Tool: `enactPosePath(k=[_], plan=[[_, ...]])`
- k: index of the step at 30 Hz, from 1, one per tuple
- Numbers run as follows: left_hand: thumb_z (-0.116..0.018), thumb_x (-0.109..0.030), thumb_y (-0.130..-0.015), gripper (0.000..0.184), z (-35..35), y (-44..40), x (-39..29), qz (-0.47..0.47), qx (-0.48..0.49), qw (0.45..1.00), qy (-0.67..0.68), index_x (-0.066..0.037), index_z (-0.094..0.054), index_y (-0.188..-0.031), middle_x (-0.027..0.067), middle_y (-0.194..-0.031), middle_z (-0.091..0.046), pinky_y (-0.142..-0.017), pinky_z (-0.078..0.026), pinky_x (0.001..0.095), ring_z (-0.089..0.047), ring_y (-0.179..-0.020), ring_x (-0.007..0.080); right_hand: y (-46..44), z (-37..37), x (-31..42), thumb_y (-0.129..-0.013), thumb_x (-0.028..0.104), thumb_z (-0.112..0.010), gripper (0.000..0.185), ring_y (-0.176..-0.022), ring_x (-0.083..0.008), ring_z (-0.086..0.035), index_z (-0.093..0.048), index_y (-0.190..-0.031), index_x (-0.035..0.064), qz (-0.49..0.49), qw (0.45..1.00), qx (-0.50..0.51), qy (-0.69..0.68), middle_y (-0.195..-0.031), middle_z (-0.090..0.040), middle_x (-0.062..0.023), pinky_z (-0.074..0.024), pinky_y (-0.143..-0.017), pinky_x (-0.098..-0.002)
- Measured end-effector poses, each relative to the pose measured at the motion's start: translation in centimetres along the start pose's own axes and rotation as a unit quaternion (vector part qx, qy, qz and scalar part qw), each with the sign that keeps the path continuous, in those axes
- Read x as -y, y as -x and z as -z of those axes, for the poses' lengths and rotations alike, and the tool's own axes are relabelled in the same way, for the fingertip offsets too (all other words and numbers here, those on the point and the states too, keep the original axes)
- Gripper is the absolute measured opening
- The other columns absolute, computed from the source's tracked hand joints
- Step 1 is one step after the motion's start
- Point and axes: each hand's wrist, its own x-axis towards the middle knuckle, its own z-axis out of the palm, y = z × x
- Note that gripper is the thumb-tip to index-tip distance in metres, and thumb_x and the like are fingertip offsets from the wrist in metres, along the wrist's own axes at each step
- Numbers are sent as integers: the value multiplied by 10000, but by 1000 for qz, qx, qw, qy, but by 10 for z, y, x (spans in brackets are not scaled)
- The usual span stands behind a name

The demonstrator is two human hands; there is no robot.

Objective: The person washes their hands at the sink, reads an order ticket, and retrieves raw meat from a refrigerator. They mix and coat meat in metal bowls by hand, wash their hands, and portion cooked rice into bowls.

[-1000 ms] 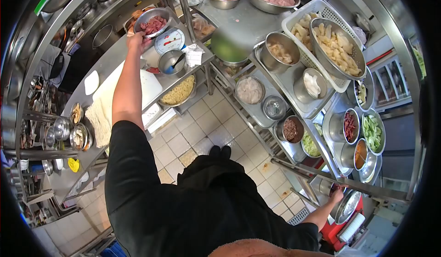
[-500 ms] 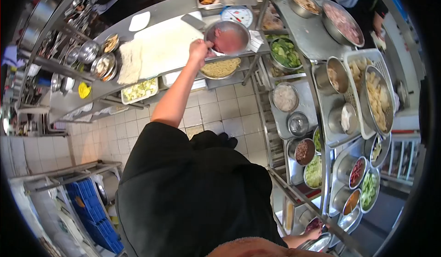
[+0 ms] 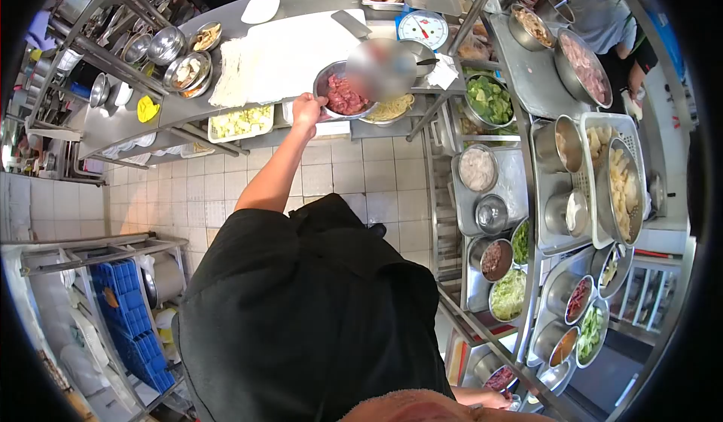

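At 12 o'clock, by the near edge of the counter (image 3: 309, 0), see steel bowl (image 3: 322, 81) of cut red meat (image 3: 346, 96). Held one-handed: left hand (image 3: 307, 111) pinched on the rim at bowl's 8 o'clock. Can't make out bowl's far side, blurred. At 5 o'clock, note right hand (image 3: 497, 399) beside steel pot (image 3: 482, 367) of dark red pieces (image 3: 498, 380); can't tell grip there, too small. Likely prone to tipping with one-sided hold: clamp rim firmly, keep level, move slowly. Avoid knocking dial scale (image 3: 422, 29) at bowl's 2 o'clock or flat blade (image 3: 351, 24) at its 12.
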Motion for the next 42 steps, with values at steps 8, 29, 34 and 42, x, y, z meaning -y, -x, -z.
enactPosePath(k=[8, 29, 34, 42], plan=[[-640, 6, -768, 259, 29, -68, -9, 5, 12, 998, 60, -100, -425, -670, 32, -639, -504, -463, -549, 305, -530, -514, 125, 358, -84, 166, -841, 64, -508, 129, -621, -140, -513, -563, -870, -49, -166, 828, 478, -242, -714, -543, -49, -425, -526, -254], [-575, 27, -737, 233, 350, -308, -195, -146, -77, 978, -128, -8, -660, -952, 96, -898, -699, -667, -519, 306, -657, -823, 182, 1012, -182, 359, -767, 30, -672, 222, -1005, -310, -571, -651, -987, 15, 388, 576, 707, -131, -1029, -623, -158, -445, -892, -403], [-685, -540, -735, 907, 531, -440, -198, -80, -397, 818, -408, 137, -350, -1237, 369, -1253, -417, -952, -424, 467, -516, -1110, 451, 979, -190, 289, -815, 35, -656, 199, -794, -166, -571, -623, -1007, -7, 121, 651, 745, -78, -902, -618, -82, -463, -734, -280], [-540, -231, -864, 147, 629, -507, -169, -233, -175, 346, -892, -145, -653, -830, 60, -838, -627, -615, -488, 409, -616, -751, 203, 898, -128, 236, -863, 78, -596, 142, -735, -156, -654, -627, -990, 25, 7, 631, 776, -11, -846, -650, -65, -526, -626, -273]])
